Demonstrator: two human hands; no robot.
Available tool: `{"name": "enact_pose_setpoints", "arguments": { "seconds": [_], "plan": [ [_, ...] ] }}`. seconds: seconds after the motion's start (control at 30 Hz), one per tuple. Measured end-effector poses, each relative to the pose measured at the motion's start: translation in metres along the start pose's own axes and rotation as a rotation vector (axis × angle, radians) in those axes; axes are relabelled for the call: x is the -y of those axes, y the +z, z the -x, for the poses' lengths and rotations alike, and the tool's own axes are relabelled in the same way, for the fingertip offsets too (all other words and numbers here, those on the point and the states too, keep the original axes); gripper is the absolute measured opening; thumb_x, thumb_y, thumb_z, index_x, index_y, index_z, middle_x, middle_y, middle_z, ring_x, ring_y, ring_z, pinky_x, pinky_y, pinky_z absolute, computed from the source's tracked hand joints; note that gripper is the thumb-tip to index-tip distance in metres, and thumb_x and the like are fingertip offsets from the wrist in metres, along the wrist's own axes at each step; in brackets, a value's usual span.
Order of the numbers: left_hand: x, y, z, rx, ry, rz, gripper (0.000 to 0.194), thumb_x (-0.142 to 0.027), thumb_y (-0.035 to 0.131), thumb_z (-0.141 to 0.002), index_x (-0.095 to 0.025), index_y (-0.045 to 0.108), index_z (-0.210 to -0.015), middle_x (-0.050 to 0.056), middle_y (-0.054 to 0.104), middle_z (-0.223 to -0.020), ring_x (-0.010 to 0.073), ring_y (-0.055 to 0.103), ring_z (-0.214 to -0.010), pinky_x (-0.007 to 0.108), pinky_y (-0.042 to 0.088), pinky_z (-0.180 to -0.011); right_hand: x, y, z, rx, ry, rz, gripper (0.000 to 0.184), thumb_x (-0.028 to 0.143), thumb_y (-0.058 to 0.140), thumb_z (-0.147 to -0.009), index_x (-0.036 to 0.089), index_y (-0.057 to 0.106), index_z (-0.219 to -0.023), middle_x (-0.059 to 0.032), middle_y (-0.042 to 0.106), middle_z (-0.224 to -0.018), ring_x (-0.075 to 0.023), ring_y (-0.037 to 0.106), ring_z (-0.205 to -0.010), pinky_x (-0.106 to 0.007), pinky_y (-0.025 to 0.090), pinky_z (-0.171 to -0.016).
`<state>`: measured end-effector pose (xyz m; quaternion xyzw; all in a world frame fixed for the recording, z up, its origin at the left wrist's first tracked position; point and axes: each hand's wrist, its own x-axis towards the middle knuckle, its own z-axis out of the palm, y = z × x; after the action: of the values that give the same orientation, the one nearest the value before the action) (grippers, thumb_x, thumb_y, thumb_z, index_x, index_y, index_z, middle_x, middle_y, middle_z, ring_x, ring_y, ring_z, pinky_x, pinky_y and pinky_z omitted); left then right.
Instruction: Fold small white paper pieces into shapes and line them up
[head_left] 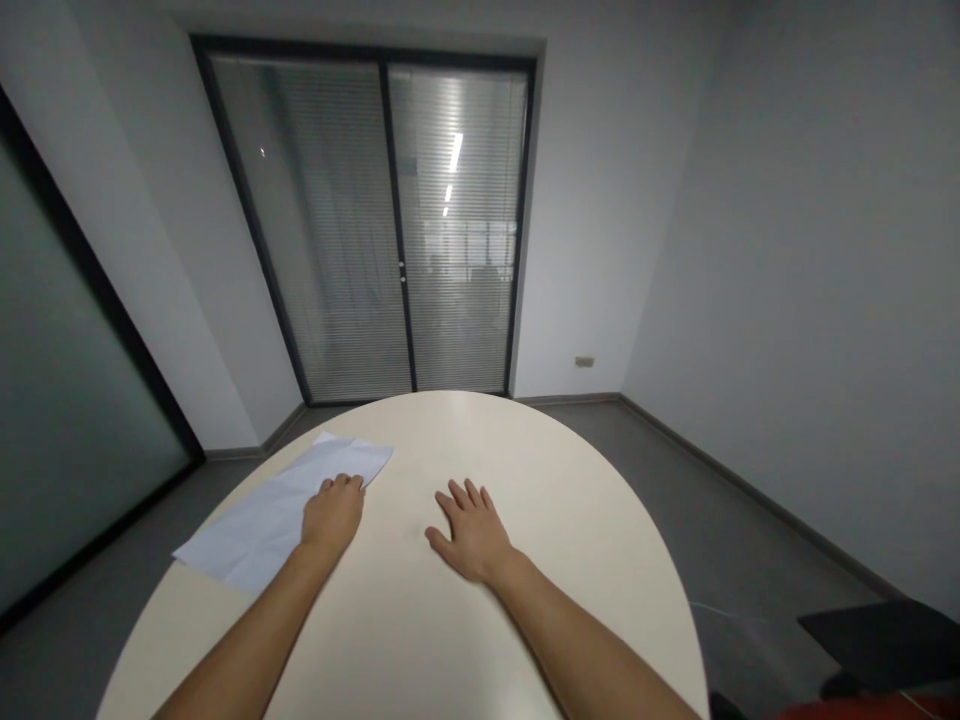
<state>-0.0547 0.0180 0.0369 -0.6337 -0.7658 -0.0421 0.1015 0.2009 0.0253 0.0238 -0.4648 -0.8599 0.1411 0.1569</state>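
A creased white sheet of paper (277, 510) lies at a slant on the left part of the round table (420, 650). My left hand (333, 515) is at the sheet's right edge, its fingers curled and closed on the paper; the fingertips and thumb are mostly hidden. To the right, my right hand (472, 535) rests palm down on the bare tabletop with its fingers spread. It holds nothing and is apart from the paper.
Beyond the table's far edge stands a glass door (397, 230) with blinds in a dark frame. A dark flat object (889, 640) is at the lower right, above something red (862, 708). A thin pale cable (724, 610) crosses the grey floor.
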Motion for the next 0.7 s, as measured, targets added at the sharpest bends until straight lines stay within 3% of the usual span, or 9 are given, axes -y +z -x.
{"name": "enact_pose_setpoints", "arguments": {
  "seconds": [0.07, 0.13, 0.2, 0.27, 0.37, 0.47, 0.7],
  "plan": [
    [-0.012, -0.004, -0.005, 0.023, -0.056, 0.030, 0.047, -0.038, 0.034, -0.101, -0.009, 0.069, -0.114, 0.021, 0.067, -0.117, 0.0358, 0.060, -0.110, 0.044, 0.051, -0.086, -0.002, -0.008, -0.004, 0.018, -0.019, 0.025, 0.070, 0.061, 0.050, -0.093, 0.020, 0.047, -0.150, -0.0162, 0.037, -0.160, -0.0413, 0.028, -0.148, -0.059, 0.021, -0.118],
    [-0.032, -0.004, -0.006, -0.047, -0.075, 0.089, 0.047, -0.039, 0.038, -0.100, -0.008, 0.066, -0.120, 0.022, 0.065, -0.125, 0.0356, 0.059, -0.115, 0.045, 0.049, -0.092, -0.007, -0.018, -0.009, 0.064, -0.081, 0.053, 0.071, 0.062, 0.057, -0.087, 0.021, 0.054, -0.145, -0.0160, 0.046, -0.154, -0.0416, 0.039, -0.141, -0.057, 0.031, -0.113],
    [-0.056, 0.002, -0.002, -0.136, 0.035, 0.183, 0.046, -0.036, 0.039, -0.099, -0.011, 0.062, -0.130, 0.020, 0.058, -0.141, 0.0323, 0.053, -0.128, 0.044, 0.043, -0.104, -0.012, -0.026, -0.015, 0.086, -0.146, 0.064, 0.057, 0.053, 0.061, -0.087, 0.022, 0.063, -0.135, -0.0136, 0.058, -0.143, -0.0357, 0.051, -0.130, -0.050, 0.039, -0.106],
    [-0.077, 0.013, 0.005, -0.129, 0.124, 0.275, 0.049, -0.037, 0.039, -0.100, -0.013, 0.058, -0.138, 0.018, 0.054, -0.148, 0.0297, 0.049, -0.136, 0.043, 0.038, -0.111, -0.016, -0.027, -0.019, -0.025, -0.101, 0.054, 0.040, 0.037, 0.051, -0.094, 0.020, 0.067, -0.126, -0.0119, 0.066, -0.132, -0.0279, 0.056, -0.123, -0.043, 0.040, -0.105],
    [-0.091, 0.028, 0.015, -0.055, 0.182, 0.326, 0.054, -0.044, 0.041, -0.099, -0.016, 0.055, -0.143, 0.014, 0.047, -0.155, 0.0357, 0.039, -0.144, 0.052, 0.031, -0.117, -0.023, -0.019, -0.020, -0.151, -0.017, 0.088, 0.042, 0.038, 0.054, -0.093, 0.021, 0.065, -0.130, -0.0123, 0.056, -0.145, -0.0291, 0.045, -0.136, -0.047, 0.026, -0.116],
    [-0.087, 0.032, 0.018, -0.015, 0.231, 0.349, 0.051, -0.040, 0.041, -0.100, -0.018, 0.056, -0.143, 0.011, 0.047, -0.156, 0.0337, 0.038, -0.146, 0.049, 0.030, -0.119, -0.028, -0.010, -0.020, -0.129, 0.092, 0.106, 0.058, 0.049, 0.055, -0.092, 0.021, 0.055, -0.143, -0.0142, 0.040, -0.158, -0.0348, 0.028, -0.148, -0.055, 0.013, -0.120],
    [-0.081, 0.025, 0.019, -0.019, 0.251, 0.342, 0.051, -0.037, 0.041, -0.099, -0.016, 0.056, -0.143, 0.013, 0.046, -0.156, 0.0343, 0.038, -0.146, 0.050, 0.030, -0.119, -0.034, -0.008, -0.022, -0.039, 0.121, 0.061, 0.068, 0.053, 0.049, -0.094, 0.018, 0.044, -0.152, -0.0156, 0.032, -0.163, -0.0354, 0.021, -0.152, -0.054, 0.012, -0.121]
  ]
}}
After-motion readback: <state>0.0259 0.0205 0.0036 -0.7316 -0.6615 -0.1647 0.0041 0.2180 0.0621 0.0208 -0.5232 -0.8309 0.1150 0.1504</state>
